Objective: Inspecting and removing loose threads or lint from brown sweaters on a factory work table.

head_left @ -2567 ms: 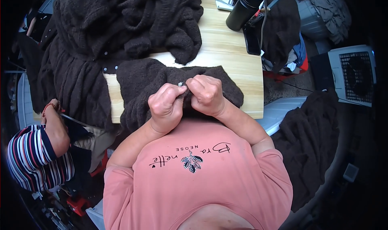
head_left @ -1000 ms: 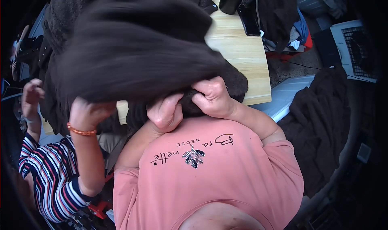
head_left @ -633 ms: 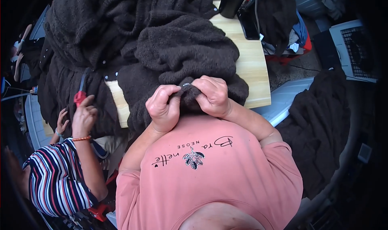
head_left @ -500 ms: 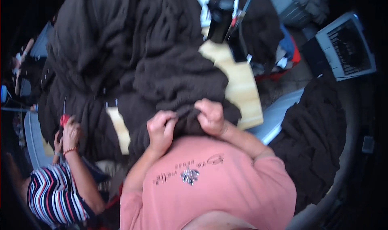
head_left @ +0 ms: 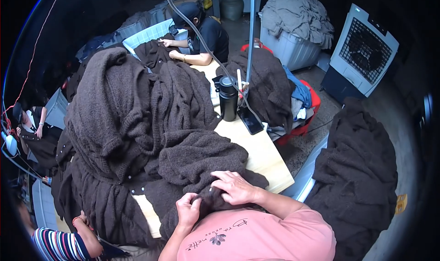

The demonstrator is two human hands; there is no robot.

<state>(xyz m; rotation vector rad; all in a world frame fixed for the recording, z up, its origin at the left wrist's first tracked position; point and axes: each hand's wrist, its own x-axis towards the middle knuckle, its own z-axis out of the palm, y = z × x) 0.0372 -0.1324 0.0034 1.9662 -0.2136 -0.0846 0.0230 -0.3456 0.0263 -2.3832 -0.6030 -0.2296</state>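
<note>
A dark brown knit garment (head_left: 211, 158) lies bunched at the table's near edge, part of it against my pink shirt. My left hand (head_left: 187, 211) is closed in a pinch on the garment's near edge. Just right of it, my right hand (head_left: 234, 187) holds the same garment, its fingers bent over the cloth and the thumb lower down. A small pale spot, perhaps a button, shows on the cloth between the hands. What lies under the fingers is hidden.
A large heap of brown knitwear (head_left: 110, 109) covers the table's left. A black flask (head_left: 228, 100) and a phone (head_left: 250, 120) stand and lie on the wooden table (head_left: 256, 153). More knitwear (head_left: 357, 169) is piled at right. Co-workers sit opposite and at left.
The view has tilted up, showing the far co-worker and bins. My right hand has gone from a tight pinch to fingers reaching over the cloth; my left hand keeps its pinch.
</note>
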